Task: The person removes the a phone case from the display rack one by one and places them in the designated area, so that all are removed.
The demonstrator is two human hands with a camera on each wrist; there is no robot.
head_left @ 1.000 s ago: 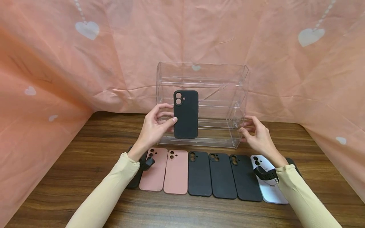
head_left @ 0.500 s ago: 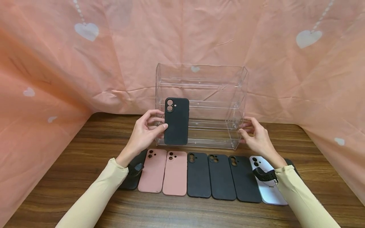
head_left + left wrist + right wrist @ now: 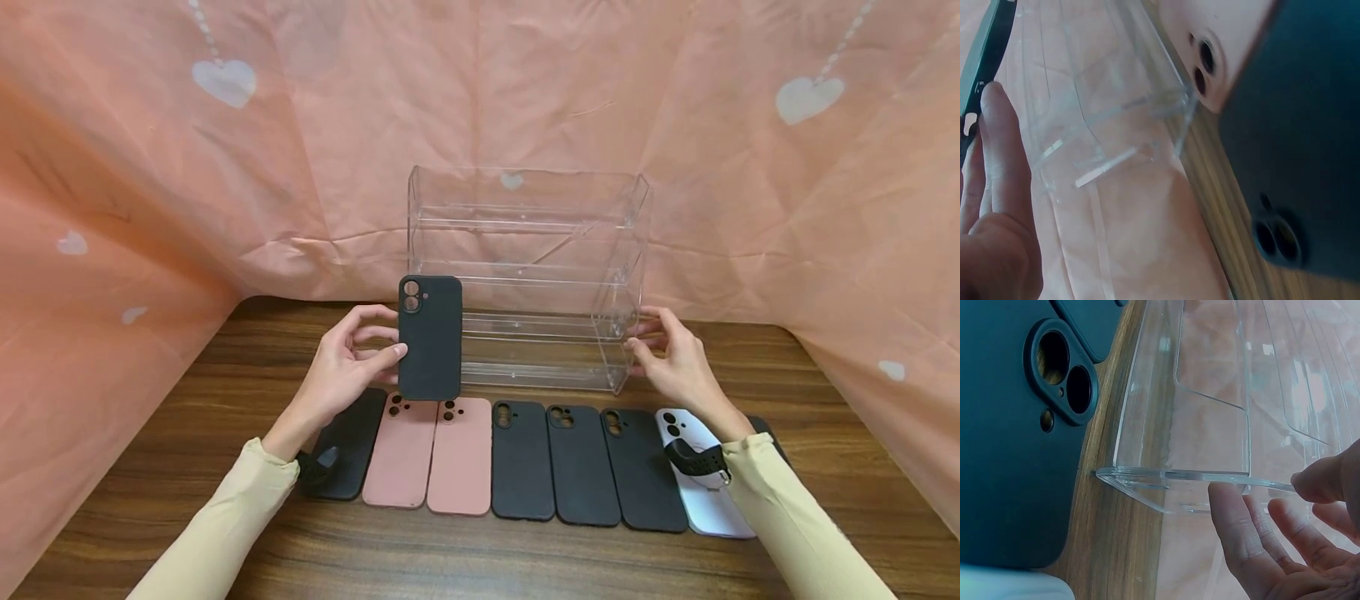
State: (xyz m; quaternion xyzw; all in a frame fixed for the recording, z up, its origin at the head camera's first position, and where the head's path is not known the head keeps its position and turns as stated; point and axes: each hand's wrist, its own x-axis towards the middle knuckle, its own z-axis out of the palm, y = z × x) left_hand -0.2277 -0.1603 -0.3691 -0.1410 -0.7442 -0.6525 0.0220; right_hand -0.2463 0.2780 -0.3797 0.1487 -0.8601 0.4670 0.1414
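Note:
My left hand (image 3: 348,354) grips a black phone case (image 3: 431,337) by its left edge, thumb on the back face and fingers behind. The case stands upright in the air, its camera cutout at top left, overlapping the lower left of a clear acrylic display rack (image 3: 525,275). In the left wrist view that case (image 3: 988,56) shows edge-on at the upper left. My right hand (image 3: 671,354) holds the rack's right side panel. The right wrist view shows the thumb at the panel's edge (image 3: 1210,476) and the fingertips (image 3: 1225,494) against its outer face.
A row of phone cases lies before the rack: a black one (image 3: 348,446), two pink ones (image 3: 460,467), several black ones (image 3: 522,462), a white one (image 3: 716,504) and a dark one (image 3: 768,433) partly hidden by the right arm. Pink curtain (image 3: 480,100) surrounds the wooden table (image 3: 420,554).
My left hand has moved left and down with the black phone case, from before the rack's middle to its lower left corner. The right hand stays at the rack's side.

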